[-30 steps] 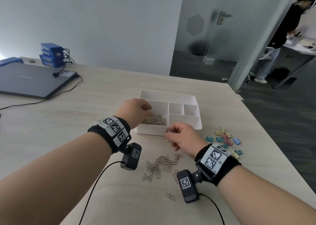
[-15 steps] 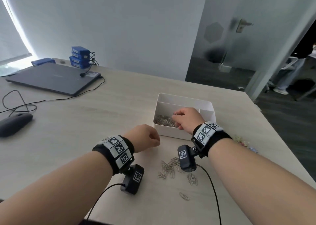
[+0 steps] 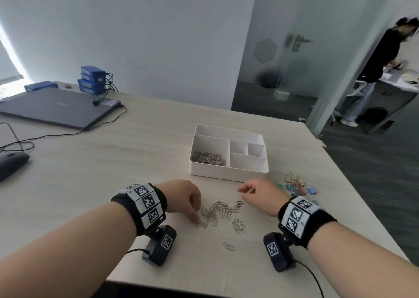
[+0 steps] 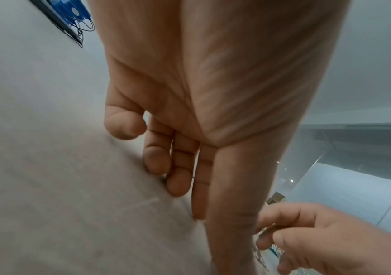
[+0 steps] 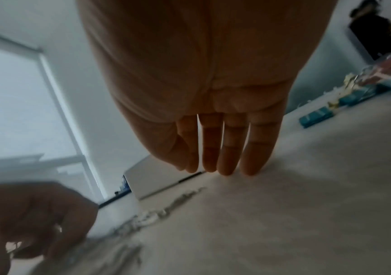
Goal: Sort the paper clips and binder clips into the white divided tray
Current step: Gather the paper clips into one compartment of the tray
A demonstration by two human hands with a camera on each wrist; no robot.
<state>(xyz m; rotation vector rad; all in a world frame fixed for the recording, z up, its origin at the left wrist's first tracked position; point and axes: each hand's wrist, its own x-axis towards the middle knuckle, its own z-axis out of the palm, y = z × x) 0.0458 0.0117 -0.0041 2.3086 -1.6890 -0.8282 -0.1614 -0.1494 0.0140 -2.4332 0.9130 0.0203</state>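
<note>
The white divided tray [image 3: 229, 177] stands mid-table with a heap of silver paper clips [image 3: 208, 158] in its large left compartment; the other compartments look bare. In front of it lies a loose pile of paper clips [image 3: 218, 211], with one stray clip [image 3: 228, 246] nearer me. My left hand [image 3: 197, 218] reaches down, its fingertips [image 4: 178, 184] touching the pile's left end. My right hand [image 3: 246, 192] hovers just above the pile's right end, fingers [image 5: 227, 148] hanging fairly straight and holding nothing I can see. Coloured binder clips [image 3: 297, 186] lie right of the right hand.
A closed laptop [image 3: 56, 107] with cables, blue boxes [image 3: 91, 80] and a mouse [image 3: 11, 164] sit at the far left. The table's right edge runs close past the binder clips. A person [image 3: 376, 71] stands at a desk beyond the doorway.
My right hand came back from over the tray's paper clip compartment to the pile's right end. My left hand moved from a fist beside the pile down onto the clips.
</note>
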